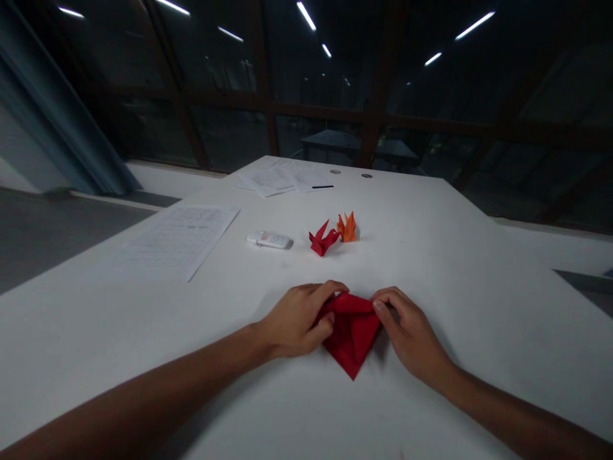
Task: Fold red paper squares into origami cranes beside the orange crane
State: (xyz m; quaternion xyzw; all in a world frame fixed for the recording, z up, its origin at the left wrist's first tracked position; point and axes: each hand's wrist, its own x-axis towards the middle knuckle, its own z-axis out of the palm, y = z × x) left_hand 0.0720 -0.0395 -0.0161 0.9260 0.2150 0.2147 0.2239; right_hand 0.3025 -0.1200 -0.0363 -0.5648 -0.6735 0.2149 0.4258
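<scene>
Paper (361,333), red and folded to a point, lay between both hands near the near side of the wide white table (445,243), its tip aimed toward the wearer. The bare left hand (297,322) pinched the upper left part of its fold between thumb and fingers; the bare right hand (412,335) pinched the upper right corner the same way. Whether its underside touched the tabletop, I could not tell.

Beyond the hands, well within the table's edges, stood a red folded-paper bird (322,243) and, just beside it, a spiky orange folded-paper figure (350,229). A white handheld remote (271,240) lay to their left, near a large printed white sheet (179,239) along the left edge. White tabletop stretched from the right forearm to the right edge, giving that elbow wide room.
</scene>
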